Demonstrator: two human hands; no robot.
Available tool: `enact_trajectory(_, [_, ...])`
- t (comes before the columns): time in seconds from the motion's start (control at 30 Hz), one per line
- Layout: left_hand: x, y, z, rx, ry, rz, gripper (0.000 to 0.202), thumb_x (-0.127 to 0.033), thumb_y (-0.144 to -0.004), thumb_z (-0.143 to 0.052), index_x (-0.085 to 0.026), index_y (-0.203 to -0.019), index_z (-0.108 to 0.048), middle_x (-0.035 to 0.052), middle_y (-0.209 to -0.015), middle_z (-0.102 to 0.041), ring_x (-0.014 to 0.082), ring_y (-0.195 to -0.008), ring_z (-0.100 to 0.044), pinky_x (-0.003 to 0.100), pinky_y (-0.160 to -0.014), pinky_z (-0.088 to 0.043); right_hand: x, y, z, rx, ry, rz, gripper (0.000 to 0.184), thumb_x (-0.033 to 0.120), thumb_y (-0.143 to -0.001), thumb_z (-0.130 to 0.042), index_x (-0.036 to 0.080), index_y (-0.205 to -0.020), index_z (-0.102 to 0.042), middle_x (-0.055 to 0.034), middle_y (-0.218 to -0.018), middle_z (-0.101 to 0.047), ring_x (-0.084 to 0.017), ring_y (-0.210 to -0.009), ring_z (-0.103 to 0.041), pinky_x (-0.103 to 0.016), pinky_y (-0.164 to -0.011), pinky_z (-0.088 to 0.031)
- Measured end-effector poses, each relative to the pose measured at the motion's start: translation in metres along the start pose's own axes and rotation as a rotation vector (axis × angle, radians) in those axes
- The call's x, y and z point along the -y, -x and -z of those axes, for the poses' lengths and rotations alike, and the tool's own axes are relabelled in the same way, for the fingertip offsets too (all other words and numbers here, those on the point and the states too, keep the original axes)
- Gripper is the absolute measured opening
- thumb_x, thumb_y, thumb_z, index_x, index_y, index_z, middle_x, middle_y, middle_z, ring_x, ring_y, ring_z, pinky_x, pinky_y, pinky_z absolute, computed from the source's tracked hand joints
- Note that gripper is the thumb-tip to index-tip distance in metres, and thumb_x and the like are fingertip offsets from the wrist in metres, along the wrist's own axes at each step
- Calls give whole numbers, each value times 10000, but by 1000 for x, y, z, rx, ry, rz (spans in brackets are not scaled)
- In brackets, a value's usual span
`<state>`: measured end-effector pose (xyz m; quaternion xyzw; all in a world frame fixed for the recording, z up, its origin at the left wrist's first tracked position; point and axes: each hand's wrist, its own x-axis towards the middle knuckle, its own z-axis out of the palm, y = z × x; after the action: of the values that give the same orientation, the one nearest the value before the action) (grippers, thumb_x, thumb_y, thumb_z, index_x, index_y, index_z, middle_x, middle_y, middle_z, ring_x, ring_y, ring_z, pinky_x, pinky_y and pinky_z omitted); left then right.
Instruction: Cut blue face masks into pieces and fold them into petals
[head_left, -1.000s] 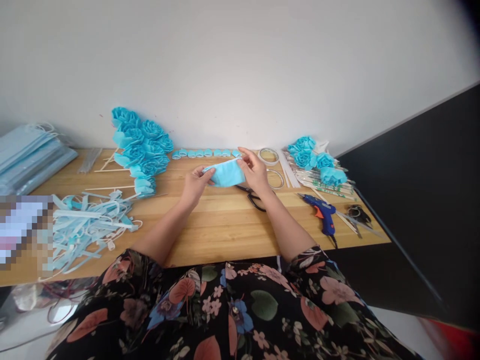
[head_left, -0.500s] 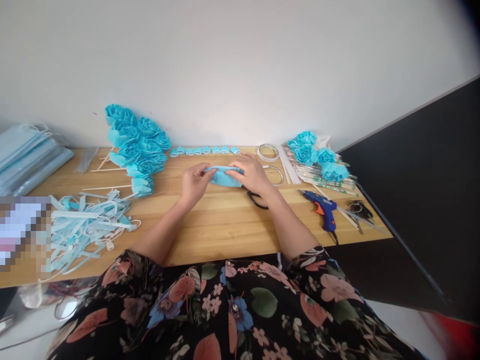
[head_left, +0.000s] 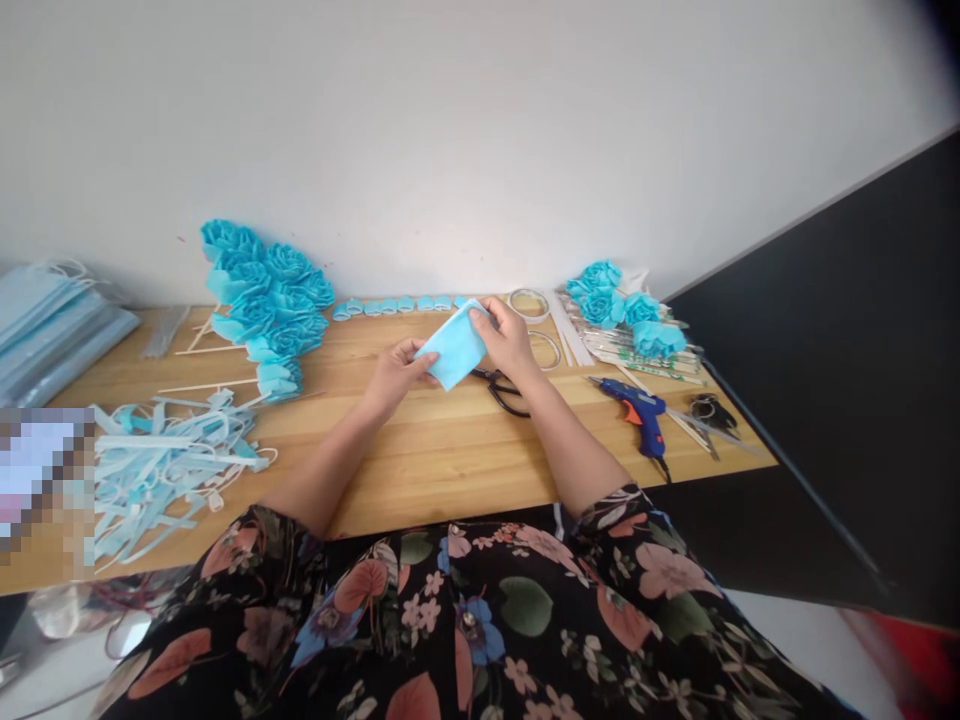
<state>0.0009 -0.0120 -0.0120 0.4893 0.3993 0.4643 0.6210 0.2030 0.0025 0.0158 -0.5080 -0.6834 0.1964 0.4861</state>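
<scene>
A folded piece of light-blue mask fabric (head_left: pixel 454 346) is held up, tilted, above the middle of the table. My left hand (head_left: pixel 401 375) pinches its lower left corner, thumb on top. At its upper right edge, my right hand (head_left: pixel 504 340) grips it between thumb and fingers. Black-handled scissors (head_left: pixel 508 396) lie just under the right wrist, partly hidden by the forearm. Behind the hands, several small folded blue pieces (head_left: pixel 397 305) form a row along the wall.
Blue fabric roses on sticks (head_left: pixel 277 300) stand at the left, above a heap of cut strips (head_left: pixel 176 460). Masks (head_left: pixel 52 320) are stacked far left. To the right are tape rolls (head_left: pixel 529 304), more roses (head_left: pixel 637 310) and a blue glue gun (head_left: pixel 637 410).
The fabric has turned from lying level to a tilted position, showing its broad face. My right hand has risen slightly, my left has lowered. More of the scissors shows.
</scene>
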Motion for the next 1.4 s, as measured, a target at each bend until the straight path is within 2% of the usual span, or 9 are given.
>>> enact_trajectory(0.2, [-3,3,1,217,-42,82,463,-440,-594,-896,-148,-818,-615,17,-708,-695,143,-603,-660,257,-585,-528,0,-2,9,31,17,16,282,458,-905,-554,197,-818,-619,11,-726,-599,-135,-678,-516,-258,-654,-400])
enact_trajectory(0.33, [-9,2,2,254,-41,66,405,-345,-600,-902,-152,-851,-650,21,-821,-706,138,-734,-660,247,-691,-513,2,-1,9,147,-7,49,279,454,-895,-571,195,-878,-673,0,-772,-650,-146,-704,-559,-261,-667,-417])
enact_trajectory(0.47, [-11,3,0,202,17,-7,480,-338,-601,-901,-174,-998,-686,56,-1016,-722,178,-905,-659,262,-789,-497,15,6,1,284,35,111,273,438,-903,-581,197,-880,-708,-7,-788,-689,-147,-707,-584,-262,-687,-418])
enact_trajectory(0.67, [-5,4,-1,92,-77,-18,349,-403,-647,-855,-147,-821,-695,9,-742,-672,126,-646,-572,238,-621,-435,20,13,-14,302,-12,92,234,404,-868,-660,208,-986,-712,7,-774,-687,-136,-693,-595,-259,-705,-437])
enact_trajectory(0.87, [-5,3,-2,-153,-15,-139,370,-421,-675,-827,-166,-918,-712,20,-844,-720,155,-748,-630,257,-708,-483,6,12,-28,344,-333,-108,597,459,-792,-729,219,-1311,-556,-11,-883,-711,-163,-761,-645,-289,-706,-535])
enact_trajectory(0.97, [-4,2,-2,-206,80,-162,415,-434,-667,-830,-183,-972,-701,20,-914,-734,167,-827,-654,272,-775,-505,5,14,-36,428,-506,-217,527,483,-734,-772,194,-1152,-633,-45,-934,-737,-192,-827,-673,-338,-777,-570])
enact_trajectory(1.1, [-2,-2,0,-199,195,-144,441,-411,-629,-862,-189,-968,-688,15,-919,-724,162,-852,-653,279,-810,-510,7,14,-32,373,-484,-328,385,539,-754,-715,179,-879,-659,-16,-783,-689,-166,-707,-621,-299,-669,-520])
enact_trajectory(1.27, [-11,-5,13,-127,99,-144,337,-422,-660,-843,-173,-816,-678,-8,-764,-660,113,-701,-579,227,-690,-467,11,8,-16,342,-102,-160,313,474,-805,-650,183,-708,-589,44,-596,-477,-104,-579,-417,-245,-554,-310])
enact_trajectory(1.4, [-30,-3,23,-51,-91,-170,439,-399,-648,-853,-177,-1005,-727,31,-854,-697,156,-758,-615,256,-716,-475,15,7,-12,376,154,-36,246,370,-825,-633,184,-669,-592,45,-584,-465,-103,-571,-399,-265,-577,-253])
